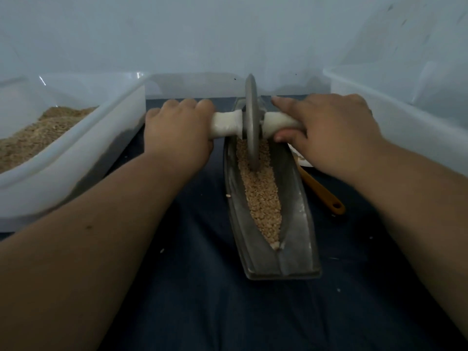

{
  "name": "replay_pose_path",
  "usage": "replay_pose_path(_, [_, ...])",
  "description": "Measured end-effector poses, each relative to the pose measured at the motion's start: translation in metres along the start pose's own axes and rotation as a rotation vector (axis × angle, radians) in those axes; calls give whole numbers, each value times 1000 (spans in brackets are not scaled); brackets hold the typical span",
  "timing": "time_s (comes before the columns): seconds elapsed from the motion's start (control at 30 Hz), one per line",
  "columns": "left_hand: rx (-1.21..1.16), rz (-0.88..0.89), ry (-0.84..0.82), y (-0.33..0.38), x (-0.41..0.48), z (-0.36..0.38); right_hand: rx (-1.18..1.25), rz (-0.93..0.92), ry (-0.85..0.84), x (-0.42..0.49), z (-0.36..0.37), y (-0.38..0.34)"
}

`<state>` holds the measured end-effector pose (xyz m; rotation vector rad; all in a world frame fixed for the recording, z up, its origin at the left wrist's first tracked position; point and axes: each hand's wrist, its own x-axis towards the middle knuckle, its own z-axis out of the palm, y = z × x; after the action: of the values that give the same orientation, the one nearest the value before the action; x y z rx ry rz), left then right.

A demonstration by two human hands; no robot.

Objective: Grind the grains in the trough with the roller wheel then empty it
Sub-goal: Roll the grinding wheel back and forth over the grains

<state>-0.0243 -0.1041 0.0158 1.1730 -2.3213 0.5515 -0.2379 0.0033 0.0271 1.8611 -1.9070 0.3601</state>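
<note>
A grey, boat-shaped trough (296, 224) lies in the middle of the dark worktop (192, 274), its long axis running from the near edge toward the far edge. Pale grains (263, 196) fill its groove. A grey roller wheel (252, 122) stands upright in the far half of the trough with its rim in the grains. Its white handle (226, 124) crosses the trough from left to right. The left hand (177, 127) has its grip clenched round the handle's left end. The right hand (334, 133) has its grip wrapped round the right end, thumb underneath. Both hands sit equally close to the wheel. Most visible grains lie nearer the person, so the next roll probably runs back along the trough.
</note>
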Motion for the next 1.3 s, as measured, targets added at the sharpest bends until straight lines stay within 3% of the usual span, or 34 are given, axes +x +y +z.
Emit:
replay_pose_path(0.1, [-14, -17, -10, -3, 1, 3, -16, -10, 18, 0, 1, 1])
replay_pose_path(0.17, [-15, 7, -60, -5, 0, -2, 49, 5, -75, -1, -6, 2])
replay_pose_path(0.33, [-70, 140, -384, -13, -5, -37, 203, -42, -382, -12, -42, 4])
replay_pose_path(0.5, [-204, 200, -634, -15, -18, -64, 310, -80, -451, -24, -61, 2])
replay_pose_path(0.63, [-192, 151, -564, -14, -13, -50, 282, -95, -371, -18, -48, 1])
replay_pose_path(0.83, [-7, 15, -93, 0, -2, -13, 157, -30, -69, -5, -4, 7])
replay_pose_path(0.93, [33, -5, 0, 3, 2, -5, 92, -40, 4, 0, 2, 6])
replay_pose_path(1.07, [0, 25, -58, -3, 0, -6, 105, -21, -82, -3, -6, 5])
replay_pose_path(1.3, [-118, 201, -472, -17, -6, -46, 245, -62, -388, -17, -49, 4])
